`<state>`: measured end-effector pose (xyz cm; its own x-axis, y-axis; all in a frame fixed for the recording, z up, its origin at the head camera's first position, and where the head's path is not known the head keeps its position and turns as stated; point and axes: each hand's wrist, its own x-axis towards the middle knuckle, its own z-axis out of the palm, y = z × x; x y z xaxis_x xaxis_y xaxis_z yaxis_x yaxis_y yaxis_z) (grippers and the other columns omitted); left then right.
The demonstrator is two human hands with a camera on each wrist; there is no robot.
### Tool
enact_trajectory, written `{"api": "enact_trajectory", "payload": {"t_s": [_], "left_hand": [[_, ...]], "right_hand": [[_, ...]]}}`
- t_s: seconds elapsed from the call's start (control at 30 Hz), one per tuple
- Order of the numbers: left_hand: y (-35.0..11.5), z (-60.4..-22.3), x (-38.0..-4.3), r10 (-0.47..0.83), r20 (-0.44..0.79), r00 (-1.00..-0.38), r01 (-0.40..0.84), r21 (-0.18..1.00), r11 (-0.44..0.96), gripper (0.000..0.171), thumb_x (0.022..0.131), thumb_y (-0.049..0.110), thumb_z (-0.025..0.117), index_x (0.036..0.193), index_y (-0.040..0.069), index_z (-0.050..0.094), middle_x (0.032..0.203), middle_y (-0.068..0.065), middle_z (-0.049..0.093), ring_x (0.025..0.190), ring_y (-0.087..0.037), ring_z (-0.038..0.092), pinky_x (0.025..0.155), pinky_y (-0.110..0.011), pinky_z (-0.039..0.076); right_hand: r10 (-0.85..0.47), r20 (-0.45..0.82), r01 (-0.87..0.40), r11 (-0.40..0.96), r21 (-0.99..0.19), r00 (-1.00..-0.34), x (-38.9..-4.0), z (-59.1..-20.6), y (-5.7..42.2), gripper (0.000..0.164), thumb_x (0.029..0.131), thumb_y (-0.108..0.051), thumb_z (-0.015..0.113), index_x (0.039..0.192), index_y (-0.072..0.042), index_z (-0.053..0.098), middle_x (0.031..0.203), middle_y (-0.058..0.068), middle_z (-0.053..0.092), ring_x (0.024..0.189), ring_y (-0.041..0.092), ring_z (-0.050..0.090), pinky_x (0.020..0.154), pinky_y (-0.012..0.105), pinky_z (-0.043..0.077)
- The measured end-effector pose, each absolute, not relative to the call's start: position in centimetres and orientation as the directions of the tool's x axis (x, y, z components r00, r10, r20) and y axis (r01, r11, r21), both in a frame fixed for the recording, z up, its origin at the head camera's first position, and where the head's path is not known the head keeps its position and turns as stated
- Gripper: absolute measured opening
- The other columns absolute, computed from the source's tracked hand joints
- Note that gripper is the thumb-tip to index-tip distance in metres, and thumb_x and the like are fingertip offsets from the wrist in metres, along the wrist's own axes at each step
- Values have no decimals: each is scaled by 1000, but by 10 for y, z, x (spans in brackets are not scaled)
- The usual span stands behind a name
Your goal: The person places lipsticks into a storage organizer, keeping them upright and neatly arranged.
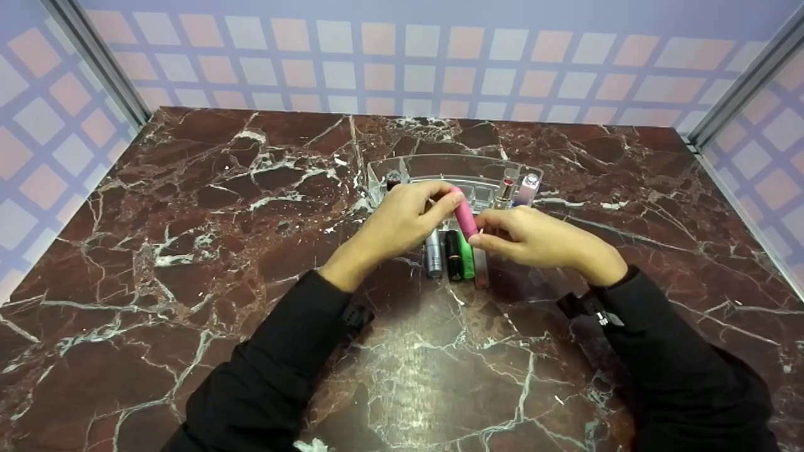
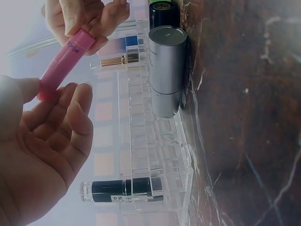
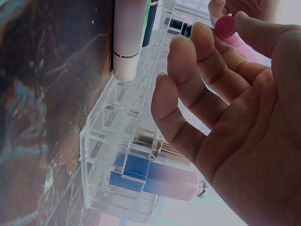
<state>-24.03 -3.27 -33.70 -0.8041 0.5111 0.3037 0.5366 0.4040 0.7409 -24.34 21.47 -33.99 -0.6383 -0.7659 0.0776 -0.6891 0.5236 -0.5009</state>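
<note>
A pink lipstick tube (image 1: 465, 216) with small dark lettering is held at a tilt above the front of a clear organizer (image 1: 433, 164). My left hand (image 1: 405, 213) pinches its upper end between thumb and finger. At the lower end, my right hand (image 1: 534, 237) pinches it with thumb and forefinger, the other fingers loosely bent in the right wrist view. Below the hands, a silver tube (image 1: 434, 256), a black tube (image 1: 453, 257), a green tube (image 1: 467, 260) and a pinkish slim tube (image 1: 481, 267) lie side by side on the table, partly hidden by the hands.
Standing in the organizer are a dark tube (image 2: 117, 189) at the left, a gold lipstick with a clear cap (image 1: 504, 191), and a pink-and-blue tube (image 1: 529, 188) at the right. Tiled panels (image 1: 402, 63) close off the back and sides of the marbled table (image 1: 188, 351).
</note>
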Motion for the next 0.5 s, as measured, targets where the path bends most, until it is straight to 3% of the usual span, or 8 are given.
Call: {"api": "enact_trajectory", "payload": {"t_s": [0.3,0.5], "left_hand": [[-32,-336,-241,496,315,-809,527,763,375,29,105,28,58,121,8,70,84,-4,66,66,-11,54,64,-27,50],[-34,-335,-241,499,314,-808,515,786,340,28,105,27,58,120,8,71,90,-3,69,76,-23,63,69,-28,53]], "right_hand": [[-768,78,-691,521,-501,-636,-243,-345,210,23,106,-32,55,102,-10,62,75,-6,55,60,10,53,58,29,48],[-775,82,-697,509,-505,-626,-243,-346,209,22,106,-31,55,100,-11,62,74,-6,56,60,13,55,57,29,48]]}}
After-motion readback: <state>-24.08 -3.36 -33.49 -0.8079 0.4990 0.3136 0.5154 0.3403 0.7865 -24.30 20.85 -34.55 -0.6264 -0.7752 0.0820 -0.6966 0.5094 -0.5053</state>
